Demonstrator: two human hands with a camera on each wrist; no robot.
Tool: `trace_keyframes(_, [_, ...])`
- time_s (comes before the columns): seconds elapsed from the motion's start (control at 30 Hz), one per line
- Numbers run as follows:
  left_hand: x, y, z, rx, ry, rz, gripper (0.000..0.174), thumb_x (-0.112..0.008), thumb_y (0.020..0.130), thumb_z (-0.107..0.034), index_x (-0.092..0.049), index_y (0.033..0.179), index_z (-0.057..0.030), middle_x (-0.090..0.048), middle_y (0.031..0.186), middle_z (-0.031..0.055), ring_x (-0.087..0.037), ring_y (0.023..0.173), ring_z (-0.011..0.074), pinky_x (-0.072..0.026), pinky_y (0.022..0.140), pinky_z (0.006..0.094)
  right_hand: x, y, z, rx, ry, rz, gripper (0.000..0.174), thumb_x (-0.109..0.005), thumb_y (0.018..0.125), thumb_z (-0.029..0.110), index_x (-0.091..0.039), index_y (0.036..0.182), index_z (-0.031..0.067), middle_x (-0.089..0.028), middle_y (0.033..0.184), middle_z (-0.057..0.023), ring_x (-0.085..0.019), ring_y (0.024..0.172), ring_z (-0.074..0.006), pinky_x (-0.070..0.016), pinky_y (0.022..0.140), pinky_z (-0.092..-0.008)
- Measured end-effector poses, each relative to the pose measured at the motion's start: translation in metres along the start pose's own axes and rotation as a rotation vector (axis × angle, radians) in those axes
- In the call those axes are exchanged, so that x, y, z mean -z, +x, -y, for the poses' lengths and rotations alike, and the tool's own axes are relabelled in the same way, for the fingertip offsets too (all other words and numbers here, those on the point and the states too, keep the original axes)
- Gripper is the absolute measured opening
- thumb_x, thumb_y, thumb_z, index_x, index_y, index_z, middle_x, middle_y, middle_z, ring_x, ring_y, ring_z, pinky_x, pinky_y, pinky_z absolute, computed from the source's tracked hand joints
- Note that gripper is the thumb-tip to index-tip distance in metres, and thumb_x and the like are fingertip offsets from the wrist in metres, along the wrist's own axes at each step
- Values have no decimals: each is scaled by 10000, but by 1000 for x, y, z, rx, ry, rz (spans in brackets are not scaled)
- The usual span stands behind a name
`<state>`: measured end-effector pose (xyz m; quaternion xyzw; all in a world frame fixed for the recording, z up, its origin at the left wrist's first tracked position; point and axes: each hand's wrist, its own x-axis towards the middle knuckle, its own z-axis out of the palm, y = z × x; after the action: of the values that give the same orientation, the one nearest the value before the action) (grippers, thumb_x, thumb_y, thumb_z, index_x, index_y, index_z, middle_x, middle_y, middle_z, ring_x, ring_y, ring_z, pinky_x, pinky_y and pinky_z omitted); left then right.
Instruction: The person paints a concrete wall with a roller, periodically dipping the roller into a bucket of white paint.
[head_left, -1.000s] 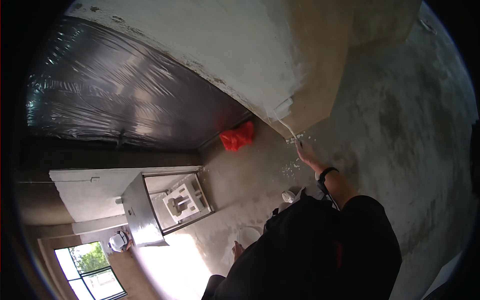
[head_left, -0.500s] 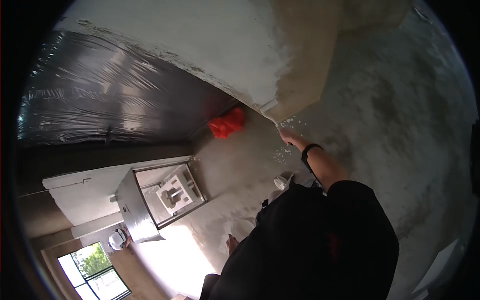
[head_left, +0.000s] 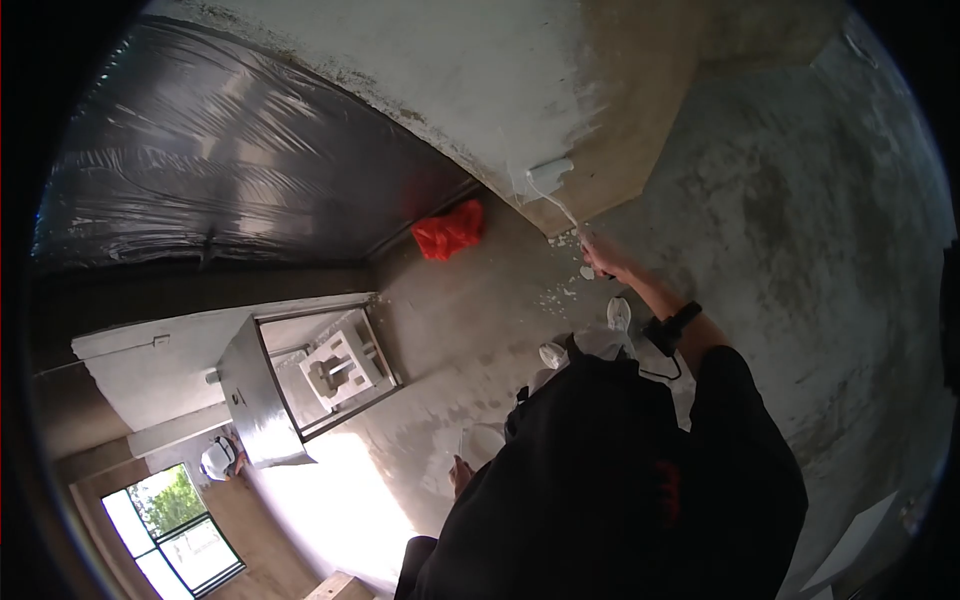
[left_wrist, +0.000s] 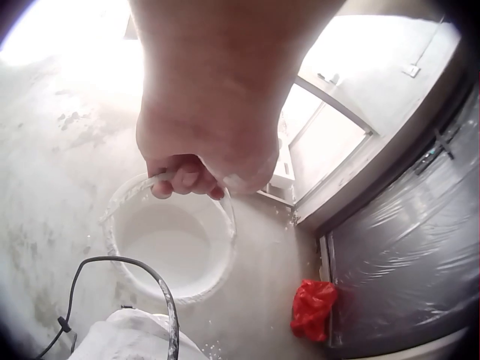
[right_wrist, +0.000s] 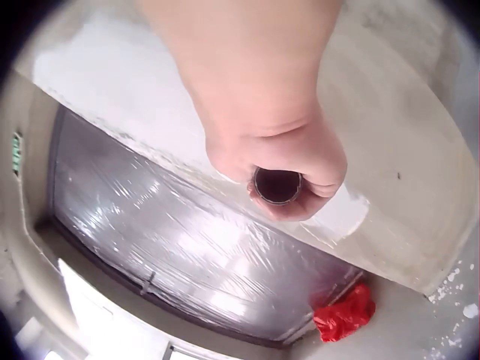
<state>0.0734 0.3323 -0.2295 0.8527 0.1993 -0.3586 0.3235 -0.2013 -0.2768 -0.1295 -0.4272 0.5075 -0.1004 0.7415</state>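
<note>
A paint roller (head_left: 550, 174) with a thin bent frame lies against the wall low down, at the border of its white coat. My right hand (head_left: 605, 257) grips the roller's handle; in the right wrist view the fingers wrap around its hollow round end (right_wrist: 277, 186). My left hand (left_wrist: 187, 176) has its fingers curled around the handle of a white bucket (left_wrist: 112, 238), which hangs below it beside my leg. White paint (left_wrist: 176, 251) is inside the bucket. In the head view the left hand (head_left: 460, 476) is partly hidden by my black shirt.
The wall (head_left: 640, 120) is bare brown right of the white coat (head_left: 470, 90). White splashes (head_left: 560, 292) dot the floor near my shoes (head_left: 619, 314). A red plastic bag (head_left: 449, 231) lies by plastic sheeting (head_left: 250, 150). Another person in a white helmet (head_left: 218, 458) is at the far left.
The roller went down close to the wall's lower edge, then back up, my right hand moving with it. The left hand stays on the bucket handle. The head view has shifted slightly.
</note>
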Motion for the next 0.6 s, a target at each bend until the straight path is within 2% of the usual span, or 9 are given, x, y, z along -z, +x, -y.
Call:
trace_keyframes(0.17, [-7,4,-3,-27,-9,19,485,-451,938,-452,-427,599,-107,-373,499,-17,-354,417,108,-298,398,282,11,-63,57,56,0,49,467,-345,948,517,-421,744,104,-356,554,52,-310,413,-51,-290,390,-240])
trace_keyframes(0.27, [-11,4,-8,-54,-7,35,473,-459,937,-446,-426,605,-111,-371,501,-18,-351,414,107,-298,396,281,9,-98,85,91,41,-28,423,-355,953,465,-417,735,108,-328,533,48,-281,377,-58,-259,343,-252])
trace_keyframes(0.33, [-16,4,-16,-5,-46,23,466,-462,936,-451,-429,617,-114,-361,499,-21,-346,409,105,-295,393,277,12,-111,95,124,43,-39,478,-367,944,530,-406,735,103,-352,552,54,-300,394,-39,-273,366,-231])
trace_keyframes(0.43, [-23,-9,-35,1,-46,25,455,-460,936,-454,-420,628,-122,-345,496,-24,-342,404,104,-288,387,275,9,-123,105,189,79,-58,455,-387,951,496,-402,731,98,-343,543,55,-284,375,-38,-252,345,-226])
trace_keyframes(0.53, [-48,-94,-101,-19,-94,-2,447,-455,938,-454,-409,634,-129,-336,494,-21,-344,399,110,-293,384,282,9,-119,101,201,49,-93,441,-401,952,481,-403,722,103,-338,536,55,-278,368,-37,-244,336,-225])
trace_keyframes(0.57, [-47,-85,-97,-19,-95,-1,447,-455,938,-454,-409,634,-129,-336,494,-21,-344,399,110,-293,384,282,10,-108,90,201,48,-93,441,-401,952,481,-403,722,103,-338,536,55,-278,368,-37,-244,336,-225])
trace_keyframes(0.6, [-46,-71,-91,-73,-20,23,447,-454,940,-450,-402,634,-128,-334,493,-18,-345,396,116,-302,386,284,11,-91,72,374,-78,-117,438,-400,953,474,-401,714,106,-334,531,53,-285,373,-36,-246,337,-226])
